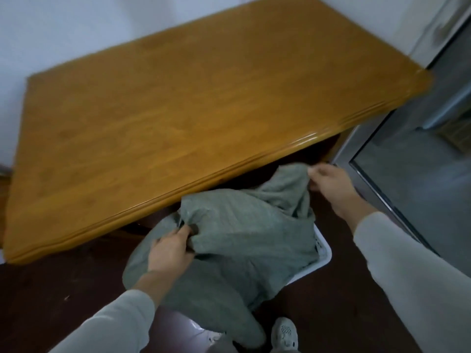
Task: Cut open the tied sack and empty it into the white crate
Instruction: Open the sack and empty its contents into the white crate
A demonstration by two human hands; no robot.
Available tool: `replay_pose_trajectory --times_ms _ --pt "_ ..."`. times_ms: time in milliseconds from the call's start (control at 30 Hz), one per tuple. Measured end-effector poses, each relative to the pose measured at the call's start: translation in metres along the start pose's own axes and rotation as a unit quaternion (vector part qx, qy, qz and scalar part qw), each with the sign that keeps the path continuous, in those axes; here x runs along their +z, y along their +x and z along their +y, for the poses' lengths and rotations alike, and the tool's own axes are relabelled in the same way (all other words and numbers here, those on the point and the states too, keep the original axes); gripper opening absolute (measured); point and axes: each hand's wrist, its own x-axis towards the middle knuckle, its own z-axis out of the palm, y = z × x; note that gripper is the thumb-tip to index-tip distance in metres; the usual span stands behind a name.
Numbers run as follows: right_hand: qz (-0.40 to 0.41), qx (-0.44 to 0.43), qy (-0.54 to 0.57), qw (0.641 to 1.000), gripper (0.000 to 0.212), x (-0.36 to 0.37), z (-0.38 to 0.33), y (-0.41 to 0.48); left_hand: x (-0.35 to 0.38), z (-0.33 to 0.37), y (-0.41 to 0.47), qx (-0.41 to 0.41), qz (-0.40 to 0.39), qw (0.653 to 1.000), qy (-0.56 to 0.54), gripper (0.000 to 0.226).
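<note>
A grey-green woven sack point(237, 240) hangs slack over the white crate point(322, 258), which stands on the dark floor below the table's front edge. Only the crate's right rim and corner show; the sack hides the rest and whatever lies inside. My left hand point(170, 248) grips a bunched fold on the sack's left side, with a small dark thing under the thumb that I cannot make out. My right hand point(331, 183) pinches the sack's upper right corner and holds it up.
A large bare wooden table point(178, 110) fills the upper view, its front edge just above the sack. A metal-framed glass door point(397, 174) stands at the right. My grey shoe point(284, 332) rests on the floor below the sack. White wall behind.
</note>
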Motion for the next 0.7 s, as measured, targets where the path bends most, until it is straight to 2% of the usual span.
replay_pose_trajectory --times_ms 67,167,300,400,500,533,633,700 --pt "-0.045 -0.012 0.116 0.992 0.018 0.001 -0.025 -0.016 -0.01 0.006 -0.008 -0.011 0.023 0.999 -0.024 0.041" --pt "-0.071 0.006 0.009 0.997 0.019 -0.001 -0.03 -0.038 -0.027 0.017 -0.018 -0.041 0.041 0.997 -0.041 0.039" --pt "-0.102 0.005 0.195 0.975 0.021 -0.006 -0.055 -0.054 -0.041 0.03 -0.028 -0.067 0.068 0.993 -0.072 0.038" --pt "-0.083 0.019 0.176 0.981 0.026 -0.008 -0.063 -0.063 -0.051 0.038 -0.034 -0.084 0.089 0.989 -0.08 0.039" --pt "-0.127 0.018 0.321 0.938 0.024 -0.009 -0.084 -0.063 -0.057 0.035 -0.038 -0.088 0.118 0.983 -0.113 0.036" --pt "-0.135 0.031 0.339 0.931 0.028 -0.009 -0.086 -0.064 -0.06 0.034 -0.04 -0.088 0.123 0.981 -0.124 0.035" --pt "-0.104 0.091 0.249 0.959 0.033 -0.009 -0.078 -0.061 -0.068 0.034 -0.045 -0.089 0.119 0.98 -0.133 0.033" --pt "-0.142 0.1 0.246 0.954 0.045 -0.011 -0.083 -0.063 -0.071 0.033 -0.048 -0.106 0.124 0.977 -0.135 0.035"
